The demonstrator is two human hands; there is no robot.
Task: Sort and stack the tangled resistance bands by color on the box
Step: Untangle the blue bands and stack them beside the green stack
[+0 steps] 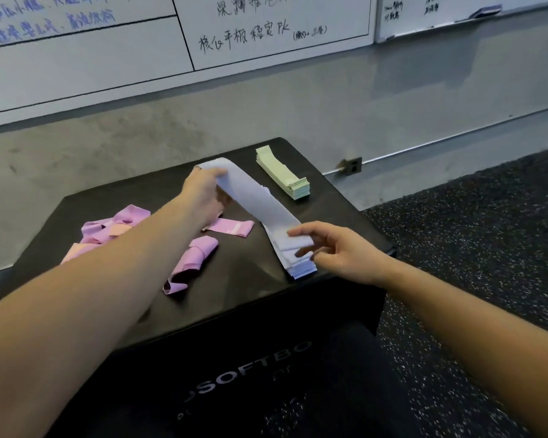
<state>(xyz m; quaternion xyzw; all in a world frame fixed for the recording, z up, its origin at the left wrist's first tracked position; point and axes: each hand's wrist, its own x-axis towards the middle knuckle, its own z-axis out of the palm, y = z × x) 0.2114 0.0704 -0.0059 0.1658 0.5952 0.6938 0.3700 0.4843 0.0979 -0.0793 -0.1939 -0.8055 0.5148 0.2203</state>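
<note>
Nearest the camera, the matte black soft foam box (234, 298) serves as the sorting surface, its printed side facing the person. On its near right corner sits the neat stack of pale lavender-blue flat bands (298, 263). The right hand (339, 251) hovers over that end, fingers loosely spread and gripping nothing, thumb and fingertips just touching the top layer, probably to square it with the stack below. The topmost pale blue elastic band (253, 191) slopes up and away from there to the left hand (203, 191), which pinches its far end off the surface, apparently so it can be laid down straight. Under the left forearm lies the tangle of pink and peach stretchy bands (124, 229), not yet sorted, with loose pieces trailing toward the middle. Farther back, at the far right corner, the finished stack of mint-green flat bands (282, 172) lies well apart from the others.
</note>
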